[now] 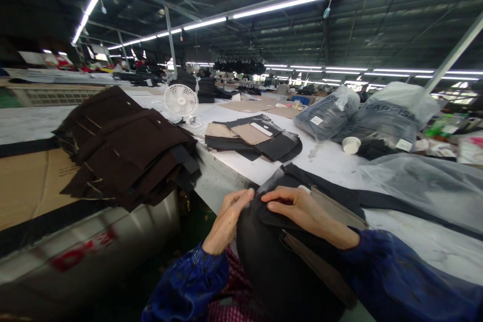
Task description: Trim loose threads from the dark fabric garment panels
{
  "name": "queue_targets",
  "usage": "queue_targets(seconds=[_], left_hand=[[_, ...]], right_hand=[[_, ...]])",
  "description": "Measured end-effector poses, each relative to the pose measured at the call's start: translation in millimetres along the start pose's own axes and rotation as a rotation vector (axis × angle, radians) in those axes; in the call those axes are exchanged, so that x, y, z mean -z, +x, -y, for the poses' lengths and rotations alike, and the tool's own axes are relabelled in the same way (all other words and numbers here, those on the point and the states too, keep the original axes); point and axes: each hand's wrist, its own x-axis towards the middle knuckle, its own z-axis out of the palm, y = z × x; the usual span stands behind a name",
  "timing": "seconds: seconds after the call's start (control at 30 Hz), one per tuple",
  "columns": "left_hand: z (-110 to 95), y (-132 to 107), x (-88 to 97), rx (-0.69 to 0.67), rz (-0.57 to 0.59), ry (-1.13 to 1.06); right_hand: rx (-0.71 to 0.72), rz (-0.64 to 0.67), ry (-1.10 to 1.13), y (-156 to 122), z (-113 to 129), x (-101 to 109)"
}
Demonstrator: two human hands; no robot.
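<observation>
Black cloth pieces (264,251) hang over the table's front edge toward my lap, with tan layers (334,206) among them. My left hand (230,219) is closed at the upper left edge of this cloth, thumb and fingers pressed together at its border. Just to the right, my right hand (302,209) pinches the top black layer between thumb and fingers. Only a small gap separates the two sets of fingertips. Whatever lies under my right palm is hidden.
Stacked dark brown cut pieces (132,146) lie at the left over a cardboard sheet (33,181). Beyond my hands are a black and tan cloth pile (260,136), a white fan (181,100), plastic-wrapped bundles (388,115) and a paper cup (351,145) on the white table (328,166).
</observation>
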Motion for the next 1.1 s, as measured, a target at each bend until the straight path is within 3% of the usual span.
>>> queue_targets(seconds=[0.07,0.13,0.3,0.4,0.5,0.63,0.73,0.8,0.9,1.0,1.1], left_hand=[[-2.2,0.1,-3.5,0.033,0.134,0.075],[-1.9,2.3,-6.4,0.040,0.185,0.114],[9.8,17.8,-2.2,0.037,0.067,0.179],[15.5,29.2,8.6,0.029,-0.007,0.275],[14.4,34.8,22.6,0.050,0.073,0.367],[7.6,35.4,43.2,0.178,0.224,0.453],[4.1,43.6,51.1,0.080,0.172,0.615],[2.5,52.8,45.6,-0.078,0.098,0.730],[0.4,64.8,20.8,-0.295,0.063,0.863],[-1.7,72.7,-10.1,-0.485,0.115,0.974],[-4.1,78.2,-34.0,-0.598,0.116,1.111]], right_hand=[[0.007,0.015,0.012,-0.4,-2.5,-1.4],[0.007,0.041,0.024,-1.0,-3.1,-1.7],[0.018,0.054,-0.159,-3.5,0.6,11.0],[0.116,0.006,-0.384,-5.1,-9.1,28.2],[0.224,-0.110,-0.621,-7.6,-29.3,43.7],[0.200,-0.035,-0.699,-14.1,-44.5,49.5],[0.200,-0.004,-0.679,-18.0,-42.2,46.4],[0.206,0.006,-0.663,-18.3,-38.0,46.8],[0.241,0.029,-0.556,-17.9,-32.3,62.0],[0.184,-0.031,-0.492,-23.0,-35.6,101.9],[-0.108,-0.055,-0.713,-38.1,-55.4,155.7]])
